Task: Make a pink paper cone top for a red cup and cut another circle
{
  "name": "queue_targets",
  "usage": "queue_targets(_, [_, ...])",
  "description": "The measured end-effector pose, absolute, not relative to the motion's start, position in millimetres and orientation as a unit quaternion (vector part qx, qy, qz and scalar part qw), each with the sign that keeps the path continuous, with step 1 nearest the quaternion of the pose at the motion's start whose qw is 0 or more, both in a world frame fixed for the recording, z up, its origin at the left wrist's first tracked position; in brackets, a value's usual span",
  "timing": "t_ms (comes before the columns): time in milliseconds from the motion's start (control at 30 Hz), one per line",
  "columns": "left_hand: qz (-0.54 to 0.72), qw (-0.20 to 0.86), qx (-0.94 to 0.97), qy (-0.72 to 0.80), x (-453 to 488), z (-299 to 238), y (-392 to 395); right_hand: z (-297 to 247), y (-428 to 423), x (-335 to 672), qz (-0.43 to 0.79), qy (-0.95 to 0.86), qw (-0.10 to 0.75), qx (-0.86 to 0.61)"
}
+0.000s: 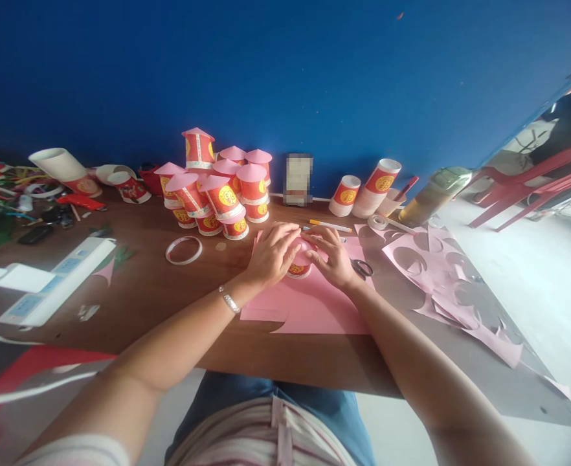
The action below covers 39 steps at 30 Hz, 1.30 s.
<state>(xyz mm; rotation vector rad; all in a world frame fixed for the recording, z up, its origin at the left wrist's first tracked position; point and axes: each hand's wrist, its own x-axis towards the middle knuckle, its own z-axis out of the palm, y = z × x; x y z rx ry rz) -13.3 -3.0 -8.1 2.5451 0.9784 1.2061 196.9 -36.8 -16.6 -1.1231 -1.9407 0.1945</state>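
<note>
A red paper cup (299, 270) with a yellow emblem stands in front of me, with a pink paper cone (305, 251) on top. My left hand (274, 252) grips the cone from the left, its thumb towards the near side. From the right, my right hand (331, 255) holds the same cone, fingers bent over its far side. The fingers hide much of the cone. Beneath the cup lies pink paper (322, 310) with a cut-out edge. Black-handled scissors (362, 268) rest just right of my right hand.
Several cups with pink cone roofs (224, 194) are stacked at back left. Stacked plain-topped cups (377, 188), a tape roll (377, 222) and an orange pen (331, 226) sit to the right. Pink scraps (441, 278) cover the right side; a power strip (57, 281) lies left.
</note>
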Motion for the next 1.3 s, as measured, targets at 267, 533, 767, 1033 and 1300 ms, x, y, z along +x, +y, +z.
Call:
queue_targets(267, [0.389, 0.045, 0.863, 0.320, -10.7, -9.0, -6.1, -16.1, -35.7, 195.9, 0.010, -0.794, 0.420, -0.440])
queue_targets(533, [0.385, 0.098, 0.860, 0.321, -12.8, -9.2, -3.4, -18.5, -36.2, 197.4, 0.032, -0.790, 0.417, -0.449])
queue_targets(767, [0.379, 0.189, 0.847, 0.322, -13.5, -6.6, -3.9, -21.5, -36.1, 194.6, 0.044, -0.795, 0.397, -0.457])
queue_targets(1033, [0.356, 0.229, 0.837, 0.346, -10.5, -7.0, -7.3, -24.9, -33.3, 192.6, 0.044, -0.814, 0.384, -0.435])
queue_targets(1300, [0.412, 0.316, 0.783, 0.342, -16.2, -12.2, 5.8, -26.7, -32.7, 193.1, 0.065, -0.804, 0.391, -0.443])
